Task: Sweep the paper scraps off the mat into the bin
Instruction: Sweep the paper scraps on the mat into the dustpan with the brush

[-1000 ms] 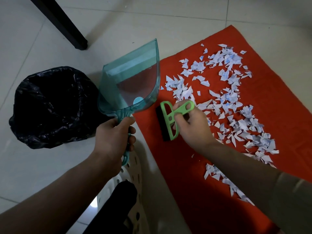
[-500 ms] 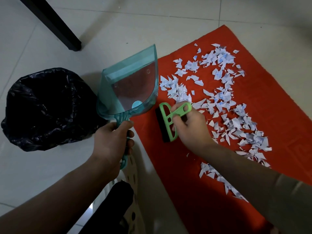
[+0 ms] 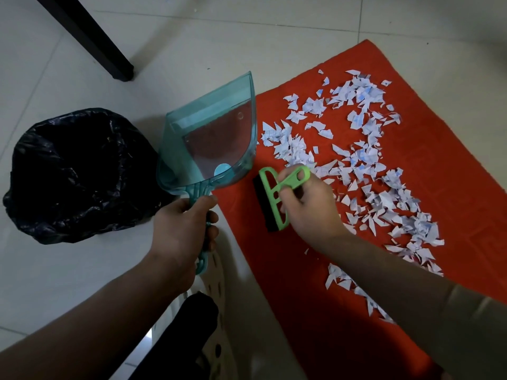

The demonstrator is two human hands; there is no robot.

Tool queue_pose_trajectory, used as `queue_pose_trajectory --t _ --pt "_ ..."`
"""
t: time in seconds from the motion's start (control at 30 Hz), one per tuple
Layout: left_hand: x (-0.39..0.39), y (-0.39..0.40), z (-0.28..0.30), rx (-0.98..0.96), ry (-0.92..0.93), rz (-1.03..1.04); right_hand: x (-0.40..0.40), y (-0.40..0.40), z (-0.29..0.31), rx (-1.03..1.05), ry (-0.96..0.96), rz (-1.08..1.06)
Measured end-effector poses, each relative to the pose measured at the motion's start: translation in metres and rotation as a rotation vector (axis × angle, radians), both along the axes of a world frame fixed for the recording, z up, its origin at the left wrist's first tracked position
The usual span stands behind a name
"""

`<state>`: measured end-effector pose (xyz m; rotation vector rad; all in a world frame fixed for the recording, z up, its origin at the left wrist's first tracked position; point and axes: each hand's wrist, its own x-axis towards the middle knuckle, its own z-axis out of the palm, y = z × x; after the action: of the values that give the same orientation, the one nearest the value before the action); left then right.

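A red mat (image 3: pixel 444 171) lies on the tiled floor, strewn with several white paper scraps (image 3: pixel 367 171). My left hand (image 3: pixel 182 231) grips the handle of a clear teal dustpan (image 3: pixel 211 138), held at the mat's left edge with its mouth pointing away from me. My right hand (image 3: pixel 310 207) holds the handle of a small green brush (image 3: pixel 273 197) with black bristles, lying on the mat just left of the scraps. The bin (image 3: pixel 79 171), lined with a black bag, stands on the floor left of the dustpan.
A black furniture leg (image 3: pixel 93 39) stands on the tiles at the upper left. A white perforated plastic seat (image 3: pixel 216 281) and a dark-clothed leg (image 3: pixel 181 333) sit below my hands, beside the mat's near-left edge.
The view has shifted slightly. The dustpan has tilted a bit lower toward the mat edge; both hands keep their holds and the brush stays in about the same place.
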<state>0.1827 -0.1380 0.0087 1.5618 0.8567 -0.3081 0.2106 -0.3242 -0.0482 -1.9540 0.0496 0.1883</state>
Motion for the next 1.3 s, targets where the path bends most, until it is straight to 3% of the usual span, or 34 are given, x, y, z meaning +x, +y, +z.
queue_pose_trajectory --t 0.27,0.47,0.7,0.9,1.3 --pt "0.001 0.004 0.0 -0.007 0.007 0.016 0.017 -0.03 -0.002 -0.128 -0.185 -0.2" --pt "0.0 0.002 0.0 -0.007 -0.001 0.017 0.003 -0.004 -0.002 -0.024 -0.058 -0.065" --pt "0.003 0.005 0.002 -0.014 0.006 0.036 0.017 -0.024 -0.002 -0.076 -0.146 -0.185" --pt "0.007 0.005 0.003 -0.025 0.002 0.071 0.037 0.006 0.004 0.108 -0.094 -0.12" --pt "0.014 0.012 0.003 -0.03 0.02 0.077 0.086 0.041 -0.009 0.181 0.051 -0.074"
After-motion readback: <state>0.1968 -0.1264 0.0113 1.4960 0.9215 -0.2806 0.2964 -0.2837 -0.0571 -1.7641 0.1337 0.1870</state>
